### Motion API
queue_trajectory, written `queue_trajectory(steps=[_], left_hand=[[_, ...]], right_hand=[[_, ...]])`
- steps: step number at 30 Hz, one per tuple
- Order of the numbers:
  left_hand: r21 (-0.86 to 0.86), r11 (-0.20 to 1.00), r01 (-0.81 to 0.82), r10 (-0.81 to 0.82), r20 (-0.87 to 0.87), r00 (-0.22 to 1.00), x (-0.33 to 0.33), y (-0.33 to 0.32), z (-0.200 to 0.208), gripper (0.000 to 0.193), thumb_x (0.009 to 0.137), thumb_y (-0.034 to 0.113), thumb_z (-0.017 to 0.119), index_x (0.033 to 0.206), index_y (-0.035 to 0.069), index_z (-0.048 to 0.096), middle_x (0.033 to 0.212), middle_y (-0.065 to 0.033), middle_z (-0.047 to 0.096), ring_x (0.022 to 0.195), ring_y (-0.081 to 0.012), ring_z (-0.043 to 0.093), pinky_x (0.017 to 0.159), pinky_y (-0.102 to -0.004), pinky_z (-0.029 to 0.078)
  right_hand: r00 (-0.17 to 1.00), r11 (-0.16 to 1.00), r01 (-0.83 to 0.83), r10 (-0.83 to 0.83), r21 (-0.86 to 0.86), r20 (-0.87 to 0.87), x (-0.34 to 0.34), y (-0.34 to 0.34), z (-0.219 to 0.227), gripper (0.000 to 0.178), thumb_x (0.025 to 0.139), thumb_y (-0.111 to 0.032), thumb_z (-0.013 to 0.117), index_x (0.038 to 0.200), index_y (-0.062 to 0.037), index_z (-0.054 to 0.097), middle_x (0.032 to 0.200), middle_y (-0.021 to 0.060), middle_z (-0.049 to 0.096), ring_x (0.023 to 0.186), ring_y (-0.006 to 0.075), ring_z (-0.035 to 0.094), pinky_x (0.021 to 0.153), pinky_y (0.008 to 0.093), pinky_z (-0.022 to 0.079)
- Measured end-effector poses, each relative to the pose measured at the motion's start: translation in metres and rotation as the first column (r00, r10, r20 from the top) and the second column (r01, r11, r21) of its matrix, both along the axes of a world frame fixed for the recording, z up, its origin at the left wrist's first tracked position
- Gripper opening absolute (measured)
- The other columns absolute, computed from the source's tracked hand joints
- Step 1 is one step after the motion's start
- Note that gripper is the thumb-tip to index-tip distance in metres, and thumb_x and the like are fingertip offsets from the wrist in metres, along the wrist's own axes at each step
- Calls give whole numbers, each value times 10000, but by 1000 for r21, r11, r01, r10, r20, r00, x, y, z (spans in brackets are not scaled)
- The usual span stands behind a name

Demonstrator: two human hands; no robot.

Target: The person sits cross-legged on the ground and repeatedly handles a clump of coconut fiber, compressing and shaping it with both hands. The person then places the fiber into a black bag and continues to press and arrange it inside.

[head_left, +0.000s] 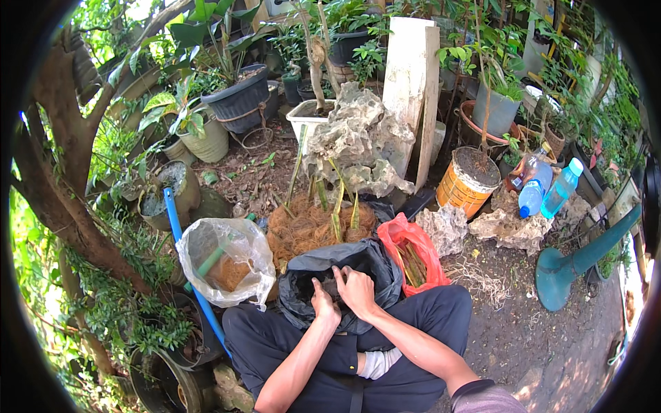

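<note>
A black plastic bag (310,265) lies open between my crossed legs, with dark material that looks like soil inside. Both hands are in its mouth, close together. My left hand (323,304) is partly curled, its fingertips lost against the dark contents. Just to its right, my right hand (357,290) bends its fingers inward over a dark clump that I cannot make out clearly. Against the bag's right side rests a red plastic bag (394,233) holding cut green-yellow stems. On its left stands a clear plastic bag (227,241) with brown fibre inside.
Brown coconut fibre (303,224) with upright snake plant leaves lies beyond the bags, before a jagged rock (361,131). A blue pole (180,227) leans at left. Two plastic bottles (537,187) rest on rocks at right, near a green curved object (558,279). Potted plants surround me.
</note>
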State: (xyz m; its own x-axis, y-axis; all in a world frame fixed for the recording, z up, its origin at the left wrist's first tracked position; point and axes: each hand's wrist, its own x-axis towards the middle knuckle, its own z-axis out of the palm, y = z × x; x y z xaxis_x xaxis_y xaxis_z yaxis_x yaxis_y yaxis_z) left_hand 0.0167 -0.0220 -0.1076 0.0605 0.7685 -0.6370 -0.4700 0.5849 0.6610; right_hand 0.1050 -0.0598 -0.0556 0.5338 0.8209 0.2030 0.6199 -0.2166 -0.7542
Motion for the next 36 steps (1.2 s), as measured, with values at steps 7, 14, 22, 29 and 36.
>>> queue_trajectory(steps=[7, 14, 22, 29, 36], left_hand=[[-146, 978, -147, 174, 201, 964, -3, 11, -28, 714, 971, 665, 486, 1109, -22, 621, 1092, -97, 686, 955, -239, 664, 841, -427, 545], [60, 988, -144, 142, 36, 989, -13, 30, -33, 556, 947, 656, 549, 879, 107, 612, 797, -24, 643, 677, -194, 631, 631, -365, 542], [159, 970, -182, 185, -3, 983, 1, 25, -15, 475, 944, 578, 625, 893, 106, 611, 730, 14, 583, 595, -148, 573, 527, -323, 474], [-20, 951, -310, 295, -254, 921, 8, 15, 0, 623, 949, 683, 518, 952, 70, 632, 841, -17, 636, 728, -171, 620, 680, -316, 514], [144, 965, -218, 225, -37, 974, 8, 10, -6, 526, 971, 610, 553, 850, 99, 585, 749, 2, 590, 683, -157, 589, 643, -326, 501]], right_hand=[[963, 984, -172, 158, 44, 219, -16, 8, -20, 371, 1003, -302, 546, 814, 5, 637, 747, 200, 687, 621, 404, 680, 556, 495, 551], [985, 955, -170, 167, 244, 35, -22, 4, 0, 362, 953, -285, 641, 754, 14, 600, 709, 198, 647, 610, 398, 651, 552, 470, 496], [985, 979, -140, 123, 151, 119, -9, 5, -9, 403, 968, -317, 630, 720, -1, 612, 681, 191, 649, 602, 403, 658, 551, 479, 526], [994, 969, 18, 9, 245, -109, -9, 8, -4, 382, 995, -294, 597, 753, 1, 609, 699, 213, 637, 664, 412, 654, 554, 459, 483], [992, 985, -28, 48, 167, -114, -7, 2, 1, 428, 995, -396, 572, 798, -19, 618, 703, 205, 649, 679, 422, 660, 586, 475, 506]])
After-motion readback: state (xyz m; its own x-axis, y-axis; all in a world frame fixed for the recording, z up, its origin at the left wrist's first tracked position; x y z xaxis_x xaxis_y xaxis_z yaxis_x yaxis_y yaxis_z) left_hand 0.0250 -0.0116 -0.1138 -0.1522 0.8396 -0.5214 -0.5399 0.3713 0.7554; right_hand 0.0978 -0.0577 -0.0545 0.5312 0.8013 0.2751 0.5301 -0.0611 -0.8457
